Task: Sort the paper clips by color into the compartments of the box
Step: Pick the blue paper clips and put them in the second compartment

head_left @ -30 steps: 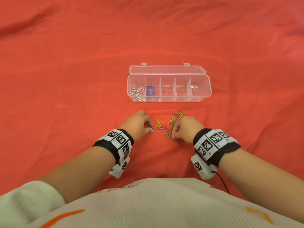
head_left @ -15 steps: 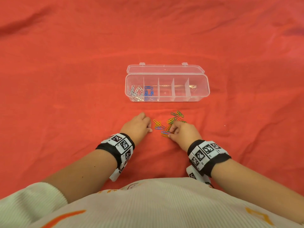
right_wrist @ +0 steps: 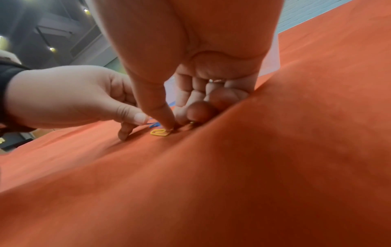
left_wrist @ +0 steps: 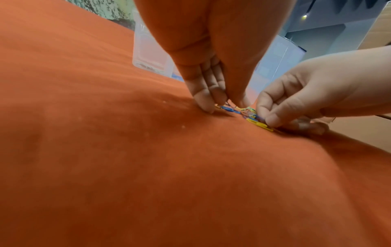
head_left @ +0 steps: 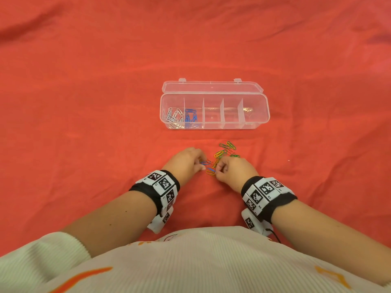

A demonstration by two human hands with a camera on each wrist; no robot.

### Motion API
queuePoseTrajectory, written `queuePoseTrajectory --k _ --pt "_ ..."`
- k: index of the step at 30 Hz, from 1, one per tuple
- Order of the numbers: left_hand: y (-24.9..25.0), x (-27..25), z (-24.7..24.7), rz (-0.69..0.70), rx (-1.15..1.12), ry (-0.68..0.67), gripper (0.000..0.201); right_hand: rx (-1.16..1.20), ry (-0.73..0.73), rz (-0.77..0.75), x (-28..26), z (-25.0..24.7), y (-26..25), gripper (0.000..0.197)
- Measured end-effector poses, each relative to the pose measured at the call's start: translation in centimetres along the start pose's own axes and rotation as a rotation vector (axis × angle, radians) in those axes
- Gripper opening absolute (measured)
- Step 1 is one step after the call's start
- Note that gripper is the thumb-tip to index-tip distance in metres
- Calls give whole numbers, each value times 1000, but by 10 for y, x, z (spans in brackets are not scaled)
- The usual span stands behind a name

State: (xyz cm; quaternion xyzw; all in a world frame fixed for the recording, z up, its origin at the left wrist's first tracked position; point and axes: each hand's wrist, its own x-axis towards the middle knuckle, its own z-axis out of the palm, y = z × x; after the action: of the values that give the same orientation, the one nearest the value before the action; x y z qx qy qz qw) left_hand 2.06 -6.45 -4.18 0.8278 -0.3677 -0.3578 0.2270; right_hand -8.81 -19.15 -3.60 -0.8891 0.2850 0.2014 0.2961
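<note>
The clear plastic box lies open, with silver clips in its leftmost compartment and blue clips in the one beside it. A loose pile of paper clips in green, yellow and blue lies on the cloth in front of it. My left hand pinches a blue clip at the pile's left edge. My right hand, fingers curled, pinches at the pile's near end, where a blue clip lies over a yellow clip.
A red cloth covers the whole surface, with soft folds at the far edge. The box's lid is folded back behind it. Its three right compartments hold no clips that I can see. My own pale sweater fills the bottom of the head view.
My left hand has slid right until its fingertips close on a blue clip. My right hand has curled tighter over the near end of the pile. The box has not moved.
</note>
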Motion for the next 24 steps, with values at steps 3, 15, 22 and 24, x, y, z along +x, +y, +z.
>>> queuePoseTrajectory --k 3,15,22,24 --pt "-1 2 2 -10 34 13 23 -15 10 -12 -2 -1 1 4" --pt "-3 -4 2 29 233 0 14 -49 5 -24 -4 -3 2 5" --pt "-5 -8 2 17 113 80 9 46 37 -10 -3 -4 2 4" --pt "-5 -10 -1 26 79 110 8 127 58 -15 -1 -7 -1 3"
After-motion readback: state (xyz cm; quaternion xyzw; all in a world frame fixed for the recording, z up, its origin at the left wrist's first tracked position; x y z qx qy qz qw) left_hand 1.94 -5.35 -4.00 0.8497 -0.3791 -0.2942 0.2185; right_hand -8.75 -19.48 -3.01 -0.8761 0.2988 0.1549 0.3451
